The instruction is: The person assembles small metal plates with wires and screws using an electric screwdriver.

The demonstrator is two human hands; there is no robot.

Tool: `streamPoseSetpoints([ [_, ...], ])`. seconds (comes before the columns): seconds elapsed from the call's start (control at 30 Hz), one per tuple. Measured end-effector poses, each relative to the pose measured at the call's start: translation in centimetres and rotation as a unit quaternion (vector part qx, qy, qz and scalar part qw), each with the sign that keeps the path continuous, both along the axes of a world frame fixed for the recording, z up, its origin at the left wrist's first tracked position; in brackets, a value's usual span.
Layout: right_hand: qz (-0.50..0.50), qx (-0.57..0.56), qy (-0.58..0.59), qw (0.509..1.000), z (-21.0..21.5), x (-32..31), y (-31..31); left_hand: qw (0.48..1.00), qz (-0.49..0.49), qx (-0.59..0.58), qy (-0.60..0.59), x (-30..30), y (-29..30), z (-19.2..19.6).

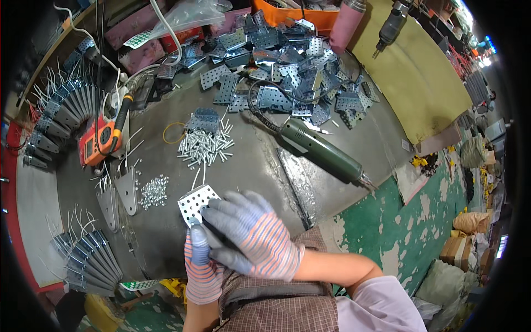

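Note:
A silver perforated metal plate (196,204), with two pale wires at its far edge, is held in front of me at the table's near side. My left hand (203,266), in a striped glove with grey fingers, grips its near end, thumb on top. My right hand (255,237), gloved alike, closes over its right side; the fingers hide part of the plate and whatever is under it. Beyond the plate lies a heap of long silver screws (206,145), against a bluish perforated plate (203,119). Left of my hands is a small pile of nut-like metal pieces (154,191).
A green electric screwdriver (321,150) lies at right, its cord curling back. Loose perforated plates (276,98) heap at the back. An orange soldering-iron station (100,141), grey strips (128,191) and fanned wired assemblies (91,260) stand left. A power tool (392,25) hangs top right.

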State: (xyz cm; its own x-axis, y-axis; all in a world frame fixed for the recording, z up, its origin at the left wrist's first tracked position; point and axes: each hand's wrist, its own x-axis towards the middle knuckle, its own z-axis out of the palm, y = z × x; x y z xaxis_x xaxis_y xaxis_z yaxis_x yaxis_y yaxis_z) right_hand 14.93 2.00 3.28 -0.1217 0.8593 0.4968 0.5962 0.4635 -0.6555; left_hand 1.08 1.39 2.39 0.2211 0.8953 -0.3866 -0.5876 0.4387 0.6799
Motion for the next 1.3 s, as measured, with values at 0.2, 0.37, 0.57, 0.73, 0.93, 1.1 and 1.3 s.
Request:
streamPoseSetpoints([
  [0.2,-0.002,-0.089,-0.01,0.996,-0.7,2.8,-1.6,0.898,-0.252,0.155,0.325,2.1,0.1,1.0],
  [0.37,-0.167,-0.058,0.178,0.968,-3.5,7.7,-3.8,0.762,-0.298,0.428,0.385,6.8,6.5,1.7],
  [0.57,-0.261,-0.015,0.246,0.933,-7.7,7.9,-5.1,0.6,-0.01,0.397,0.695,10.5,21.8,-1.1],
  [0.73,-0.205,0.005,0.209,0.956,-7.6,8.2,-4.4,0.582,-0.008,0.411,0.702,8.9,23.4,-1.3],
  [0.93,-0.252,-0.021,0.225,0.941,-7.4,8.4,-4.9,0.671,-0.158,0.481,0.542,0.7,13.2,3.1],
  [1.1,-0.161,-0.05,0.256,0.952,-6.2,8.0,-6.5,0.546,-0.211,0.532,0.612,-6.6,7.0,0.0],
  [1.3,-0.113,-0.165,0.391,0.899,-4.0,6.5,-6.8,0.667,-0.058,0.308,0.676,-5.6,2.0,-1.2],
])
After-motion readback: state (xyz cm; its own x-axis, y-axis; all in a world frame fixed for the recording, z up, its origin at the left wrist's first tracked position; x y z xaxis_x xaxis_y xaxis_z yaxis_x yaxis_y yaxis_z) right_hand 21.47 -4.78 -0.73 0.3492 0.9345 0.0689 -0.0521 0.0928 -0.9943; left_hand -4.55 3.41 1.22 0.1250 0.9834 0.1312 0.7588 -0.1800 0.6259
